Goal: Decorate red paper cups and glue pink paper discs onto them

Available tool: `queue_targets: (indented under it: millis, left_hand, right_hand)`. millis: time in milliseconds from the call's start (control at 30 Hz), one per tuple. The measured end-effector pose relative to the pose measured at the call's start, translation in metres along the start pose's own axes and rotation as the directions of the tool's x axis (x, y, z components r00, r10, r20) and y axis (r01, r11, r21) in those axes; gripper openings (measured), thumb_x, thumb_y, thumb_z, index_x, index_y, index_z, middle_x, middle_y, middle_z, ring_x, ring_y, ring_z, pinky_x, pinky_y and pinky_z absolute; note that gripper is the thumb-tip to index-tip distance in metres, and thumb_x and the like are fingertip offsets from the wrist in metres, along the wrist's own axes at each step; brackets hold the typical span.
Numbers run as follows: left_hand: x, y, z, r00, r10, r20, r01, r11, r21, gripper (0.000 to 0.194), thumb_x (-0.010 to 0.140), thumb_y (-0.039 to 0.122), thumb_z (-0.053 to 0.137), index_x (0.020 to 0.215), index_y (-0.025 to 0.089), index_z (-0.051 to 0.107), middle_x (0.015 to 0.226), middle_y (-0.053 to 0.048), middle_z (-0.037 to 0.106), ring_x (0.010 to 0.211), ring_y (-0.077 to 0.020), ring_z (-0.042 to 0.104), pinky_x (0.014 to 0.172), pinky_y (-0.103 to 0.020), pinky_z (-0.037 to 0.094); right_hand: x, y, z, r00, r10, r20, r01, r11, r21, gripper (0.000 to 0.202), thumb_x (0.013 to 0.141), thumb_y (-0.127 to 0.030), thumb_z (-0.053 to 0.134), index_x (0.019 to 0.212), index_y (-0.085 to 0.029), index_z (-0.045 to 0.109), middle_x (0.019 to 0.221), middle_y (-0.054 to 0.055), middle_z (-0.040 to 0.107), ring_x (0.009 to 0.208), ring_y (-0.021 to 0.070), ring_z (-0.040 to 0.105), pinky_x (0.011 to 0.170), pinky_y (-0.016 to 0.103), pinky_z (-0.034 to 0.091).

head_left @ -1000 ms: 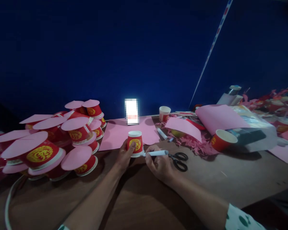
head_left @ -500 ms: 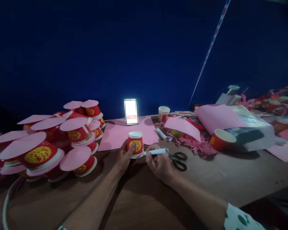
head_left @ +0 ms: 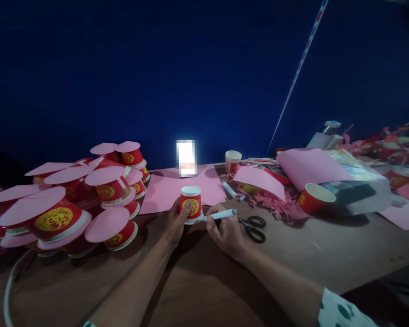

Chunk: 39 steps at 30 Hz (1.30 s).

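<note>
My left hand (head_left: 177,220) grips a red paper cup (head_left: 195,206) that is turned upside down, its white base up and its rim down; the thumb lies across the gold round print. In my right hand (head_left: 226,234) is a white marker pen (head_left: 224,214), held like a writing tool, with its tip at the lower right edge of the cup. Whether the tip touches the rim is too small to tell. Black-handled scissors (head_left: 256,228) lie just right of my right hand. Behind the cup a pink paper sheet (head_left: 160,193) is spread on the table.
Several red cups with pink paper discs (head_left: 104,225) are piled on the left. A blurred bright screen (head_left: 186,156) stands at the back. To the right are a second marker (head_left: 229,190), an upright cup (head_left: 233,161), a tilted cup (head_left: 315,199), pink paper scraps (head_left: 282,206) and a clear plastic bag (head_left: 371,190).
The cup has shifted very slightly to the left in my left hand. The marker has moved a little left with it, its tip staying at the cup's lower edge.
</note>
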<state>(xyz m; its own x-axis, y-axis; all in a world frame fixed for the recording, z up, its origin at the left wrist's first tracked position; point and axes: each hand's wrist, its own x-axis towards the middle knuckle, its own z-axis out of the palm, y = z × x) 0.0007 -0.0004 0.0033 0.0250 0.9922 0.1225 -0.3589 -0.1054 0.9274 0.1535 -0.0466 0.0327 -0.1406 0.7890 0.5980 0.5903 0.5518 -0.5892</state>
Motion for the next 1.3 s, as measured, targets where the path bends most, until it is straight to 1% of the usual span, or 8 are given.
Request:
queue_targets:
  millis: [133,300,667,833,1000,1100,1200,1300]
  left_hand:
    - [0.0001,0.0,-0.0001,1.0,0.007,-0.002,-0.007,1.0,-0.005,0.033,0.072,0.041,0.066,0.095,0.017,0.06,0.086,-0.003,0.066,0.079,-0.0179,0.061,0.074,-0.03,0.047]
    - [-0.0017,0.003,0.0014,0.999,-0.031,-0.007,0.031,0.999,-0.006,0.036,0.07,0.041,0.067,0.095,0.017,0.061,0.086,-0.003,0.066,0.078,-0.0184,0.061,0.074,-0.031,0.047]
    - [-0.0028,0.0052,0.0027,0.999,-0.027,0.036,0.027,1.0,0.003,0.037,0.07,0.043,0.066,0.094,0.016,0.062,0.086,-0.005,0.067,0.077,-0.0185,0.061,0.074,-0.031,0.046]
    - [-0.0034,0.0055,0.0024,0.997,-0.061,0.043,0.06,0.998,0.007,0.034,0.07,0.043,0.066,0.092,0.017,0.062,0.087,-0.005,0.067,0.078,-0.0188,0.061,0.073,-0.03,0.046]
    - [-0.0042,0.0053,0.0019,0.998,-0.028,0.057,0.027,0.999,0.018,0.034,0.073,0.042,0.064,0.095,0.016,0.061,0.086,-0.005,0.067,0.078,-0.0191,0.061,0.072,-0.031,0.047]
    - [-0.0035,0.0045,0.0017,0.998,-0.044,0.05,0.043,0.999,0.011,0.034,0.071,0.042,0.065,0.093,0.016,0.061,0.086,-0.005,0.067,0.077,-0.0194,0.061,0.071,-0.031,0.047]
    - [-0.002,0.0043,0.0016,0.999,-0.037,0.021,0.038,0.999,-0.026,0.031,0.071,0.043,0.065,0.087,0.017,0.061,0.083,-0.003,0.068,0.075,-0.018,0.062,0.07,-0.029,0.047]
    - [-0.0007,0.007,0.0022,0.997,-0.074,-0.017,0.072,0.991,-0.109,0.032,0.071,0.045,0.064,0.085,0.017,0.059,0.081,-0.002,0.068,0.074,-0.0174,0.063,0.07,-0.03,0.048]
  right_hand:
    - [-0.0011,0.0012,0.001,1.0,0.003,0.006,-0.003,1.0,0.013,0.009,0.083,-0.021,0.045,0.08,-0.019,0.053,0.067,0.001,0.059,0.059,0.0142,0.054,0.06,0.025,0.04]
    - [-0.0006,0.0004,0.0001,1.0,0.01,-0.009,-0.01,1.0,0.003,0.011,0.083,-0.022,0.045,0.078,-0.019,0.054,0.065,0.001,0.058,0.058,0.0144,0.054,0.059,0.024,0.041]
    - [0.0016,-0.0024,-0.0026,0.998,0.026,-0.054,-0.026,1.0,-0.002,0.013,0.084,-0.022,0.042,0.075,-0.019,0.051,0.063,0.0,0.056,0.056,0.0138,0.051,0.056,0.024,0.039]
    - [0.002,-0.0036,-0.0029,0.998,0.025,-0.06,-0.025,1.0,-0.002,0.012,0.083,-0.021,0.043,0.074,-0.019,0.051,0.064,0.001,0.056,0.057,0.014,0.052,0.057,0.025,0.039]
    - [0.0017,-0.0033,-0.0035,0.999,0.015,-0.051,-0.015,1.0,0.001,0.011,0.082,-0.02,0.044,0.075,-0.019,0.052,0.066,0.001,0.057,0.058,0.014,0.052,0.059,0.025,0.04]
    - [0.0004,-0.002,-0.0031,0.998,0.047,-0.048,-0.045,0.998,0.041,0.01,0.083,-0.021,0.044,0.076,-0.019,0.052,0.065,0.001,0.056,0.057,0.0136,0.052,0.056,0.025,0.04]
    - [-0.0016,-0.0001,-0.002,0.989,0.124,-0.085,-0.111,0.984,0.138,0.011,0.084,-0.023,0.044,0.077,-0.019,0.051,0.06,-0.001,0.053,0.051,0.0122,0.05,0.049,0.023,0.039]
    - [-0.0027,0.0015,-0.0012,0.981,0.135,-0.139,-0.101,0.968,0.229,0.011,0.087,-0.024,0.044,0.08,-0.019,0.051,0.063,-0.001,0.052,0.054,0.0123,0.051,0.052,0.023,0.042]
